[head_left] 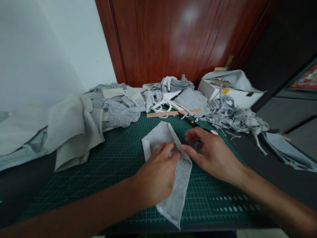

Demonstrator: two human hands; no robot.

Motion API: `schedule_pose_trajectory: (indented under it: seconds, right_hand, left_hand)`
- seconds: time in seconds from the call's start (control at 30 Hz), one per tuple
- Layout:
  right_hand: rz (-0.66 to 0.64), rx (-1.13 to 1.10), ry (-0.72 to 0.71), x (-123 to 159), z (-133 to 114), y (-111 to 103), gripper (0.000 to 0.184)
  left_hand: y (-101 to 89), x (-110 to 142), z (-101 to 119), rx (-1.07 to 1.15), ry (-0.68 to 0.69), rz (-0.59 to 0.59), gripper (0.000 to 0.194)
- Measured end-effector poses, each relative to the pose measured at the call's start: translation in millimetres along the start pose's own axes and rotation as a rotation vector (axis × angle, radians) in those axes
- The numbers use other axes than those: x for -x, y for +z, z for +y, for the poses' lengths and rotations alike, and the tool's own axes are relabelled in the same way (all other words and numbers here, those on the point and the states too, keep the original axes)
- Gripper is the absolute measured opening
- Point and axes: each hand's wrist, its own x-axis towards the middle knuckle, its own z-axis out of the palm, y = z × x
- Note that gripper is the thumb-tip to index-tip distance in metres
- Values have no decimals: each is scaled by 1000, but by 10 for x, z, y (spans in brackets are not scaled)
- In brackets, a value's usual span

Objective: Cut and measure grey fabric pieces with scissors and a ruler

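Observation:
A piece of light grey fabric (177, 185) with folded, seamed edges lies flat on the green cutting mat (111, 178). My left hand (158, 175) rests over its middle, fingers curled and closed on the cloth; the fingertips partly hide what they pinch. At the fabric's right edge is my right hand (210, 152). Its thumb touches or nearly touches the folded edge, while the other fingers are curved and apart from the thumb. Just beyond the right hand lie black-handled scissors (193, 122), partly covered by that hand.
A wooden ruler (174, 113) and white-handled scissors (162, 107) lie at the mat's far edge. Heaps of grey cloth (123, 109) line the back, with large beige pieces (71, 129) at left. Fabric scraps (235, 115) and a white box (230, 91) stand right, before a wooden door (168, 39).

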Motion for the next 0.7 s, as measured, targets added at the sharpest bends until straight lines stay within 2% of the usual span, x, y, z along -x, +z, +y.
schedule_pose_trajectory:
  seconds: [0.03,0.07,0.1,0.17,0.23,0.37,0.57,0.63,0.7]
  right_hand:
    - [12,65,1,-94,74,62,47]
    - [-35,128,3,-181,127,134,61]
    - [-100,175,21,-255,161,203,68]
    - [-218,215,37,-340,186,292,63]
    - [-265,212,40,-323,190,285,57]
    - [-318,254,85,-8,237,97,66]
    - [-337,450,143,531,323,-59,53]
    - [-289,518,133,598,335,-74,48]
    - [-192,573,54,612,335,-104,40]
  left_hand:
    - [26,86,52,-2,12,-44,38]
    - [43,151,92,-3,33,-83,34]
    - [50,198,118,-10,61,-116,31]
    - [30,259,122,-34,110,-173,25]
    - [-29,306,71,-66,127,-222,23]
    - [-197,399,-126,-125,43,-236,26]
    - [-335,433,-356,-275,-91,-173,26]
    - [-318,413,-387,-337,-96,-147,29]
    - [-274,382,-411,-386,-87,-118,33]
